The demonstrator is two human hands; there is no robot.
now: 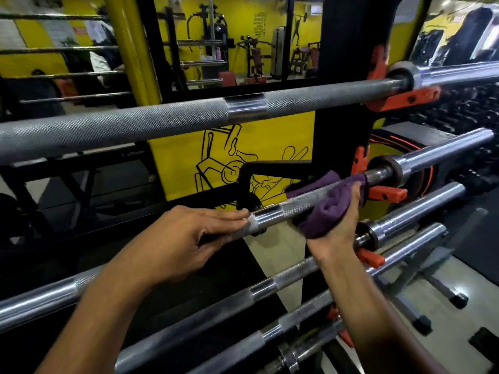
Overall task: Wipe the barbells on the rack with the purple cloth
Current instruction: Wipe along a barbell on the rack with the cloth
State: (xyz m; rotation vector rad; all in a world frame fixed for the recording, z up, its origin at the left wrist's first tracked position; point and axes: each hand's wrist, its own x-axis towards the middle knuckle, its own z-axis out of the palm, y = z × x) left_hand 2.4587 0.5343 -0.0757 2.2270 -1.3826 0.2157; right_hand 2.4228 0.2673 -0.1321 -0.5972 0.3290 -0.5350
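Observation:
Several steel barbells lie across a black rack with orange hooks. The second barbell (291, 205) from the top runs from centre to upper right. My left hand (186, 236) grips its smooth part, fingers over the top and thumb beneath. The purple cloth (329, 209) is draped around the knurled shaft just right of that, and my right hand (343, 225) holds the cloth from below, wrapping it on the bar close to the collar (388, 168). The top barbell (162, 122) crosses the whole view above both hands.
Lower barbells (270, 287) run under my forearms. Orange rack hooks (386, 194) stick out at the right upright (343, 136). A yellow panel with a black drawing (235, 163) stands behind. A tiled floor and a rack foot (437, 292) lie lower right. Gym machines show behind.

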